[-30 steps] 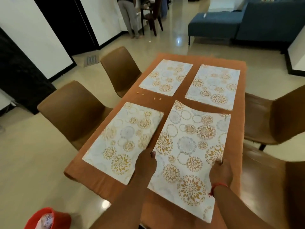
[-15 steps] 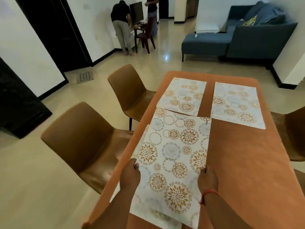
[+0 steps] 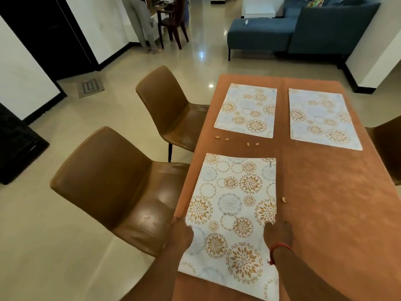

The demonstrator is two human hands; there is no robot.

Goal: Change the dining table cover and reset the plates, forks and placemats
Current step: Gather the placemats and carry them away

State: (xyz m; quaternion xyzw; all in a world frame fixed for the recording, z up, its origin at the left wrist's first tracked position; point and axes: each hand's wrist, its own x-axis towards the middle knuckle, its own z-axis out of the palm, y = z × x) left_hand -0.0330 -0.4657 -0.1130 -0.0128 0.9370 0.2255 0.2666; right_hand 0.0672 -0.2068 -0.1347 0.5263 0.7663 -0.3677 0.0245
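Left hand (image 3: 181, 232): at near left edge of stacked mats (image 3: 231, 216), apparently pinching that edge; fingers mostly hidden.
Right hand (image 3: 277, 232): at right edge of the same stack, apparently pinching; red thread at wrist.
Stack: near left of table, near end overhanging the front edge; second mat peeking out below; risk of lower mat slipping free if grip loosens.
Shell (image 3: 284, 199): just beside stack's right edge; risk of being swept to floor.
Cover (image 3: 325, 203): orange, on table, not yet changed; risk of dragging if mats slide rather than lift.
Crumbs (image 3: 236, 141): row between stack and far mats; likely to scatter on cover removal.
Far mats (image 3: 246, 110): two, flat, well apart from hands.
Plates, forks: not in view.
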